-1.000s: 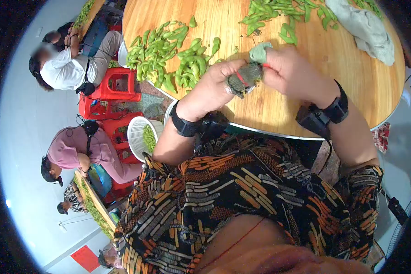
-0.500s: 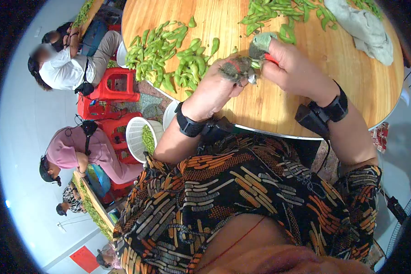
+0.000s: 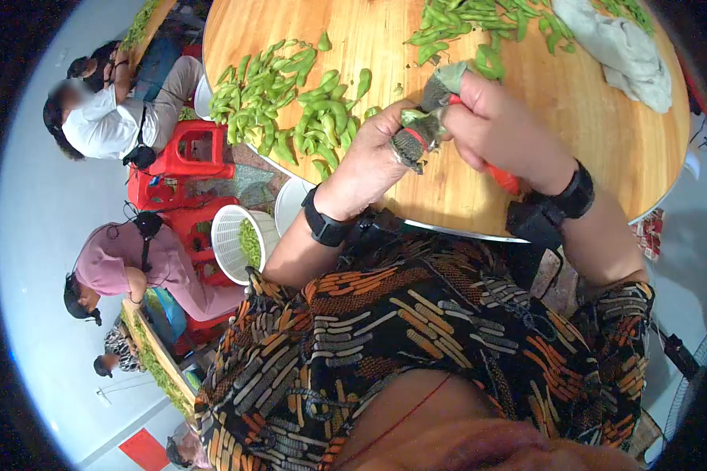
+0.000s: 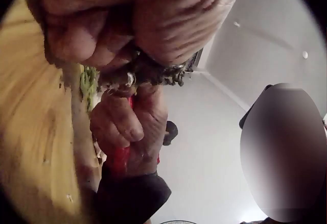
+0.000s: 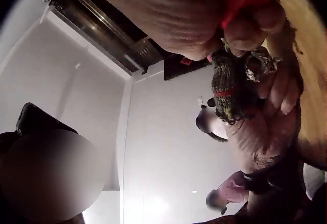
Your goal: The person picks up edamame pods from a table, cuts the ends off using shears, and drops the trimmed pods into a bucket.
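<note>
Between the hands, close over the round table's wood top (image 3: 558, 149), the left hand (image 3: 369, 161) pinches a green soybean pod (image 3: 413, 116), mostly covered by its fingers. Knitted finger covers tied with red bands wrap its thumb and fingertip area; one such cover (image 5: 225, 89) shows in the right wrist view. The right hand (image 3: 499, 129) grips a red-handled tool (image 3: 503, 179), whose handle sticks out below the palm; its working end is hidden. A grey-green cover (image 3: 448, 82) sits on the right thumb. The fingertips of both hands meet near the pod.
Loose soybean pods (image 3: 322, 118) lie left of the hands, with another heap (image 3: 479, 20) at the far side. A pale cloth (image 3: 620, 59) is at the right. A white basket (image 3: 232, 243) with green beans stands beside the table. Other people sit by red stools (image 3: 200, 145).
The right hand has turned, so the red handle now shows below its palm. The left hand has rotated its covered thumb, and the pod sits nearer that thumb. The whole view shifts slightly.
</note>
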